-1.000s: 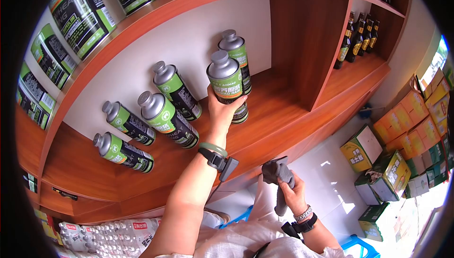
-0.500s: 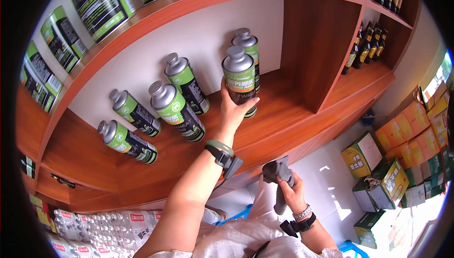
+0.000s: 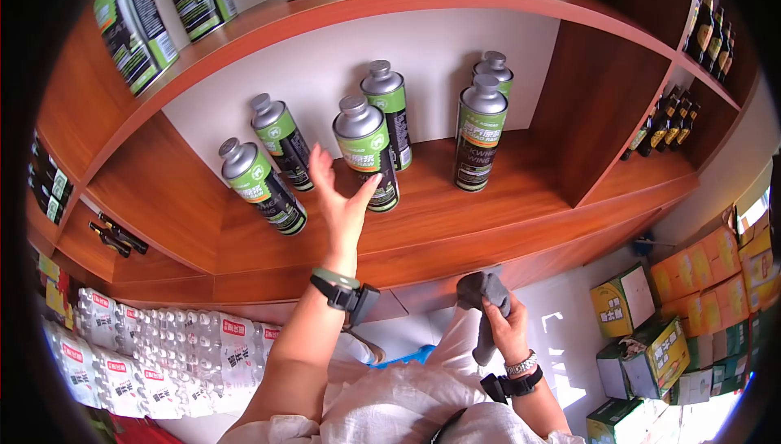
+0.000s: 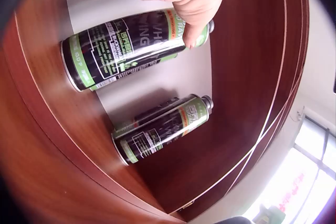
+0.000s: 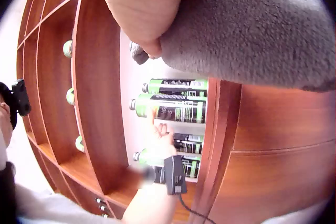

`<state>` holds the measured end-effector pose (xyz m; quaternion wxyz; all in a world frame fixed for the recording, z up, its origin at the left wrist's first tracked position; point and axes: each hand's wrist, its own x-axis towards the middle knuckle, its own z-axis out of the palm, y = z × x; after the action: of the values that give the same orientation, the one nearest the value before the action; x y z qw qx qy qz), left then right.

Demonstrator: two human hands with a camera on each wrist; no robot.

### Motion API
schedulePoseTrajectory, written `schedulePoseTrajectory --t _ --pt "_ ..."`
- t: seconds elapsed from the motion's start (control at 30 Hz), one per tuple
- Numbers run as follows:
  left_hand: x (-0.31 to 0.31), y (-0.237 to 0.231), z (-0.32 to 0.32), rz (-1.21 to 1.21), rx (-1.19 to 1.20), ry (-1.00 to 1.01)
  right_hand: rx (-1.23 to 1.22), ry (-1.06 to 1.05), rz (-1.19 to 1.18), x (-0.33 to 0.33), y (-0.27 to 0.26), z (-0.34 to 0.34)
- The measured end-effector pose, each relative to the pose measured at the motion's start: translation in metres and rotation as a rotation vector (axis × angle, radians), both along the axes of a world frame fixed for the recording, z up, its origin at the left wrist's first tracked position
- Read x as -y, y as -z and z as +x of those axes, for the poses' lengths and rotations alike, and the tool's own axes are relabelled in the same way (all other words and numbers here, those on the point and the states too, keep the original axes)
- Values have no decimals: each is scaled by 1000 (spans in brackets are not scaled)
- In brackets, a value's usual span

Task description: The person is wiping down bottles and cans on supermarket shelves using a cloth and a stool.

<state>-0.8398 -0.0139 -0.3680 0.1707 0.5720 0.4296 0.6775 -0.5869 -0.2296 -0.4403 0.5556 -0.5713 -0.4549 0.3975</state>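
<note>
The left hand was spread, its thumb apart from the fingers, near a green-and-black metal can with a silver top; whether the thumb touched it, I could not tell. This can stood upright on the reddish-brown wooden shelf, just before a second such can. Two similar cans stood to the left of them, and to the right there was a closely placed pair, one behind the other. The right hand, lower and in front of the shelf, gripped a dark grey cloth. Dark bottles stood in a compartment farther right.
</note>
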Motion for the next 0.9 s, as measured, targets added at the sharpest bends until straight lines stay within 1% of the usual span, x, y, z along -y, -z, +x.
schedulePoseTrajectory --t 0.03,0.07,0.1,0.13,0.17,0.23,0.27,0.33,0.37,0.43,0.5,0.6,0.63,0.7,0.73,0.77,0.8,0.9 --pt "-12 11 -6 -62 -16 50 3 -9 22 -1 -1 -6" --pt "-18 14 -3 -71 132 217 -22 -32 13 -1 -2 -10" --pt "-22 18 0 -78 281 384 3 -47 28 -1 -3 -14" --pt "-27 22 -1 -120 263 405 33 -65 33 -2 -3 -18" --pt "-31 24 -1 -128 189 335 63 -82 39 -3 -4 -21" --pt "-31 32 -3 -256 13 255 106 -128 27 -4 -8 -26" --pt "-34 37 -3 -262 23 265 127 -153 21 -5 -11 -28" --pt "-41 46 -4 -245 -10 219 124 -168 20 -7 -13 -31" --pt "-38 43 -2 -245 -20 193 121 -178 19 -8 -14 -34" --pt "-34 36 -4 -334 -35 184 101 -172 5 -9 -21 -40" --pt "-35 36 -6 -316 -54 193 98 -177 3 -9 -23 -46" --pt "-41 31 -2 -163 -45 140 108 -195 18 -11 -22 -49" --pt "-45 27 0 -107 -30 163 99 -197 18 -12 -24 -49" --pt "-44 -2 2 -1 -1 202 80 -187 -1 -13 -28 -51" --pt "-43 -15 0 -60 49 261 70 -175 -17 -16 -33 -52" --pt "-41 -28 0 -80 54 259 61 -165 -33 -19 -41 -54" --pt "-45 -30 0 -99 22 254 -35 -157 30 -22 -56 -62" --pt "-43 -33 -3 -100 -8 230 -30 -114 161 -40 -79 -69"
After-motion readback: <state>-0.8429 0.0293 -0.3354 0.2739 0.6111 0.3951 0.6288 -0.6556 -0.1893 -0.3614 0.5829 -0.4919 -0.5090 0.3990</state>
